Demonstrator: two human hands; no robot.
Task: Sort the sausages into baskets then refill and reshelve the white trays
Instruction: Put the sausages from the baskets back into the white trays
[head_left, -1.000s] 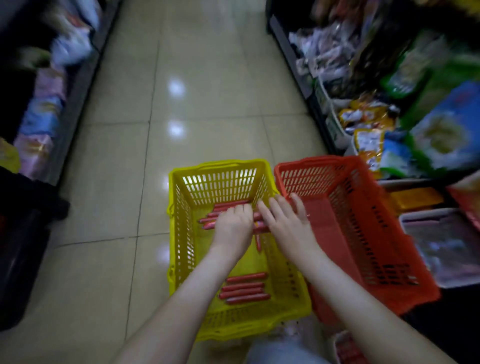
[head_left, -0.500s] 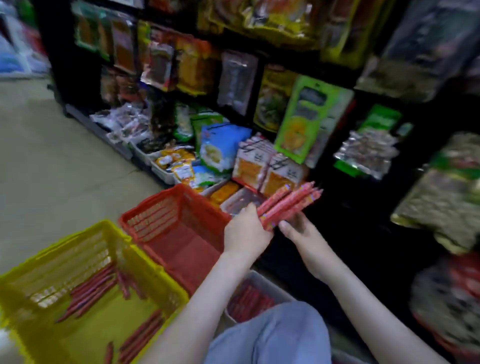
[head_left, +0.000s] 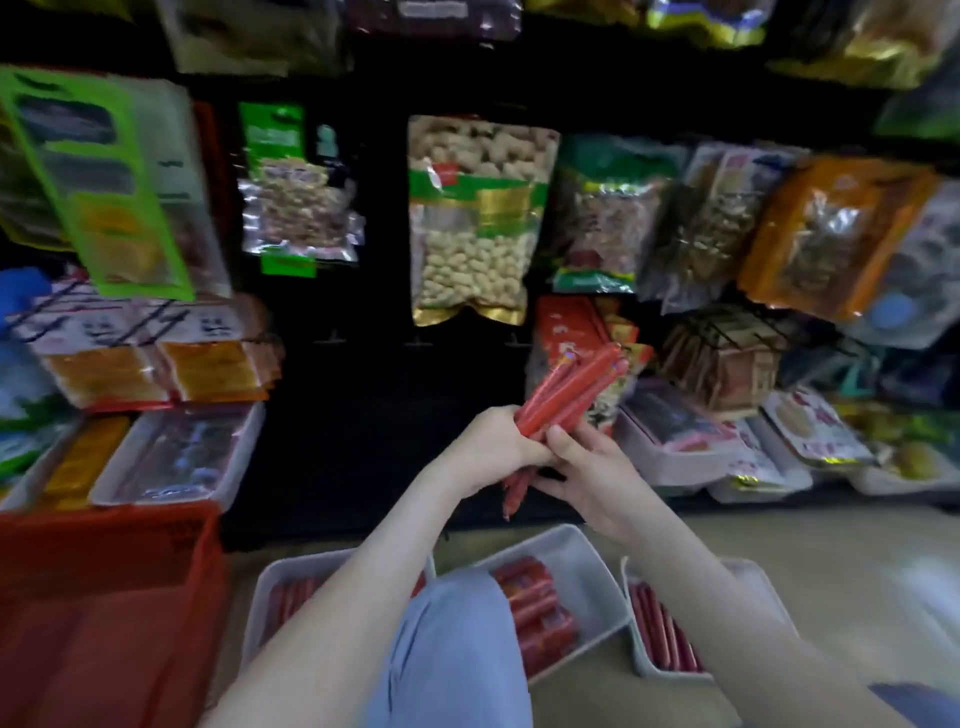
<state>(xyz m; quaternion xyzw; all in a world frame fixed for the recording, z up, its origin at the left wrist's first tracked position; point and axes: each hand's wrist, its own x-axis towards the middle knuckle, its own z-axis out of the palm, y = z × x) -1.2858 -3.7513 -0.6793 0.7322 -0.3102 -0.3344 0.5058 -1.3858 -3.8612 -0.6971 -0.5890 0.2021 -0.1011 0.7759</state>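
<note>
Snack shelves (head_left: 363, 405) behind. Left hand (head_left: 493, 441) and right hand (head_left: 587, 467) clutch sausages (head_left: 571, 389), bundle slanting up-right; floor trays (head_left: 587, 551) directly below.

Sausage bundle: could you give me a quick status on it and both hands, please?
Left hand, right hand both grip sausage bundle. Bundle up before shelf, tilted. White trays below, knee partly over them.

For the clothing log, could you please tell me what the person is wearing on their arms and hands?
Both forearms are bare, with no sleeves in view. The left hand and right hand wear no gloves, and no watch, bracelet or ring shows. The picture is blurred, so small jewellery could be missed.
</note>
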